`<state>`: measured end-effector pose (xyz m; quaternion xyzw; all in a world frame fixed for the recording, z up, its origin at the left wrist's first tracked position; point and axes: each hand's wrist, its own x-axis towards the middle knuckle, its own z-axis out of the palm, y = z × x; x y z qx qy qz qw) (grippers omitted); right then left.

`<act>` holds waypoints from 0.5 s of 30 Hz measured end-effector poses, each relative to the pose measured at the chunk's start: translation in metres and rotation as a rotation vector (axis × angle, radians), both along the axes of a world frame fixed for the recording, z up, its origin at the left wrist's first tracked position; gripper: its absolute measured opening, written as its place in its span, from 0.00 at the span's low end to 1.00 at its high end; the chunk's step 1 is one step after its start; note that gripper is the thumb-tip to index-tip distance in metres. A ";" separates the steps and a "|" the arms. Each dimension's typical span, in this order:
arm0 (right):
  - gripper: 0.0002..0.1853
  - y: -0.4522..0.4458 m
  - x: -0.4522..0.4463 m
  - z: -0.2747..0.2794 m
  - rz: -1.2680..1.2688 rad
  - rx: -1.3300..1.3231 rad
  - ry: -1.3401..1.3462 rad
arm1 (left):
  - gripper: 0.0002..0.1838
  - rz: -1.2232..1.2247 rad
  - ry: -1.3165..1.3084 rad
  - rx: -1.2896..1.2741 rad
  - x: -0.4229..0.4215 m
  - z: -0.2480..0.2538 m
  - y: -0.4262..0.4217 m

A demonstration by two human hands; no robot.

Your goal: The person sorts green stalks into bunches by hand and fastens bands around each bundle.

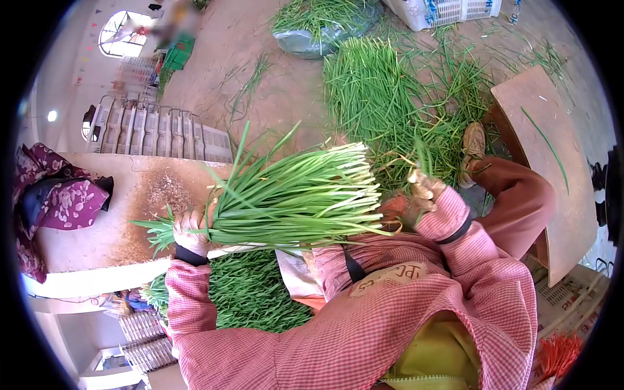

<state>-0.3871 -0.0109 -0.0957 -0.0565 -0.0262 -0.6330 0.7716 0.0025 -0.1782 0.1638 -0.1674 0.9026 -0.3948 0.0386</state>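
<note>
My left hand (191, 229) is closed round the leafy end of a thick bunch of garlic chives (296, 195). The bunch lies sideways in front of my body, its pale cut ends pointing right. Off to the right and apart from the bunch, my right hand (426, 192) is raised with its fingers closed. A few loose chive blades (422, 156) and a yellowed strand stick up from those fingers. Below the bunch, a large heap of chives (257, 292) shows beside my lap. A pile of chives (370, 91) lies on the floor ahead.
A stained board (130, 227) with a purple flowered cloth (68, 201) stands at left. Behind it are stacked white crates (162, 130). A wooden bench (539, 143) stands at right, near a brown shoe (474, 141). Red ties (558, 354) lie at lower right.
</note>
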 end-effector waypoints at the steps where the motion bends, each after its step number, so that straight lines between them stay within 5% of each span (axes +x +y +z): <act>1: 0.10 0.012 -0.019 0.018 -0.143 0.270 0.315 | 0.25 -0.089 0.014 -0.056 0.000 0.000 -0.005; 2: 0.09 0.003 -0.020 0.031 -0.353 0.919 0.769 | 0.24 -0.138 0.043 -0.044 0.001 -0.001 -0.009; 3: 0.12 -0.003 -0.037 0.038 -0.201 0.745 1.274 | 0.26 -0.093 -0.038 -0.043 -0.002 0.004 -0.005; 5: 0.18 -0.021 -0.022 0.051 0.030 0.413 1.550 | 0.24 -0.040 -0.134 -0.074 -0.006 0.001 -0.004; 7: 0.24 -0.040 0.019 0.088 -0.023 -0.118 2.055 | 0.25 -0.075 -0.110 -0.087 -0.015 0.001 0.000; 8: 0.28 -0.057 0.032 0.130 0.259 -0.188 2.208 | 0.25 -0.116 -0.083 -0.106 -0.019 0.001 0.001; 10: 0.38 -0.115 0.088 0.074 0.350 -0.059 1.987 | 0.25 -0.093 -0.082 -0.093 -0.018 0.003 0.001; 11: 0.40 -0.117 0.081 0.100 0.466 0.088 1.843 | 0.24 -0.070 -0.082 -0.076 -0.017 0.005 0.002; 15: 0.23 -0.048 0.057 0.095 0.101 0.207 0.526 | 0.31 -0.052 -0.067 -0.078 0.005 0.010 -0.013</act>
